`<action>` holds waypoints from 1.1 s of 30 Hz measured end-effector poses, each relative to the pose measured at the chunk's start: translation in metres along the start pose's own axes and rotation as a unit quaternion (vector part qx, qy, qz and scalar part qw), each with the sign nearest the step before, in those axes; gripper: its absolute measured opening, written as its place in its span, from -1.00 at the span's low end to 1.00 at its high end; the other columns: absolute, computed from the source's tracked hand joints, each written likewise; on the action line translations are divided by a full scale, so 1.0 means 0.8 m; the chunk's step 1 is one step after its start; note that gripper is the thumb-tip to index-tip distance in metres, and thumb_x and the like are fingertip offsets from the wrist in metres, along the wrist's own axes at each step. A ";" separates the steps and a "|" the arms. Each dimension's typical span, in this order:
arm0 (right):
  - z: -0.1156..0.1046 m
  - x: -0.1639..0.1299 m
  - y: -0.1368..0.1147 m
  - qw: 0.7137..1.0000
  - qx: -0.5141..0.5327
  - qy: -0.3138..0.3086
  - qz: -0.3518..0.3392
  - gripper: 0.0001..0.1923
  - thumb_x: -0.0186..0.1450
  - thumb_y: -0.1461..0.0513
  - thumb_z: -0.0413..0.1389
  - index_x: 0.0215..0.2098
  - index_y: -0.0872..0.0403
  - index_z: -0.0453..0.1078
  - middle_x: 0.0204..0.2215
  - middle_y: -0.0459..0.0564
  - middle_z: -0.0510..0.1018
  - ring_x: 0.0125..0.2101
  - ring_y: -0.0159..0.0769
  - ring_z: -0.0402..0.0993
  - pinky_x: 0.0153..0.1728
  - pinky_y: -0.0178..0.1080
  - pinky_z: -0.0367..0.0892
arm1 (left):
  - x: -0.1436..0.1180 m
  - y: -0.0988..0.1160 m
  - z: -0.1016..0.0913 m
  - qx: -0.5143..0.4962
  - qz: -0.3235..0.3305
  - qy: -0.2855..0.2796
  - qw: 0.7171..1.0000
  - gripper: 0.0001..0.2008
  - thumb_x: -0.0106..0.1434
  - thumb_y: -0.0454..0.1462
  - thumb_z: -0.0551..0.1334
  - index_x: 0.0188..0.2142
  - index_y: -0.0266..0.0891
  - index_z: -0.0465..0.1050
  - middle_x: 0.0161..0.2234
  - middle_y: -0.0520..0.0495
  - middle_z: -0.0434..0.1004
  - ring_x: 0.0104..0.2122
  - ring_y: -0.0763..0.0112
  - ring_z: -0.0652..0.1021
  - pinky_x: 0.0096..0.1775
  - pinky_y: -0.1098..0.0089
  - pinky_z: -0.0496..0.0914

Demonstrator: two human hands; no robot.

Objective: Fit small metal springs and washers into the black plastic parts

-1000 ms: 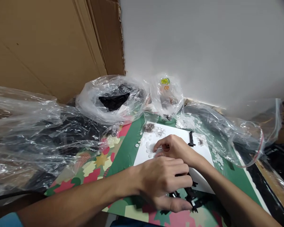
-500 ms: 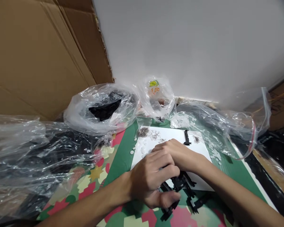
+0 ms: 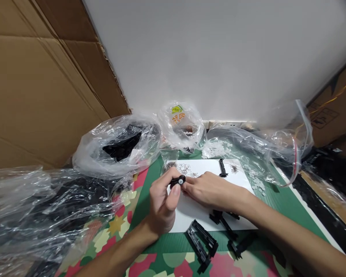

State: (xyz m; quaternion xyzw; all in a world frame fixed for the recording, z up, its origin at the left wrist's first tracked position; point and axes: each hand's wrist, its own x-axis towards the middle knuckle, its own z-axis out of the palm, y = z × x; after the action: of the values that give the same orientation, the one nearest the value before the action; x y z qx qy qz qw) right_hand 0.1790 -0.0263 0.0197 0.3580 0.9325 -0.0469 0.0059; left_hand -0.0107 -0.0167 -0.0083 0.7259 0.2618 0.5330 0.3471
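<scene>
One black part pinched in left hand | right hand alongside, grip unclear | steady it, white dot visible

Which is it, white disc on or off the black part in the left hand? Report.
On: a white disc shows at the end of the black part held by the left hand. Whether fastened, cannot tell.

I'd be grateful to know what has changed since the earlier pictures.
The left hand has moved forward and leftward from over the black pieces and now holds up a black part. The right hand, earlier reaching across the white paper, is now beside it. The black strip there stayed put.
</scene>
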 end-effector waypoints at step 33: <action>0.019 -0.072 0.013 0.684 0.669 0.258 0.138 -0.84 0.32 0.18 0.42 -0.31 0.09 0.61 -0.48 -0.04 0.67 -0.48 -0.30 0.64 -0.41 -0.30 0.55 | -0.003 0.017 0.020 0.052 -0.086 -0.223 0.970 -0.80 0.54 -0.16 0.24 -0.12 -0.22 0.58 -0.30 -0.03 0.50 -0.29 0.35 0.51 -0.22 0.38 0.34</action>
State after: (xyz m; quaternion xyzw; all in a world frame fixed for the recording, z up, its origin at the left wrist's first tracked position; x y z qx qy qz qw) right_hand 0.2285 -0.0580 0.0063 0.3890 0.5584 -0.5628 -0.4692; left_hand 0.0044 -0.0302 -0.0024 0.8182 0.2664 0.3116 0.4031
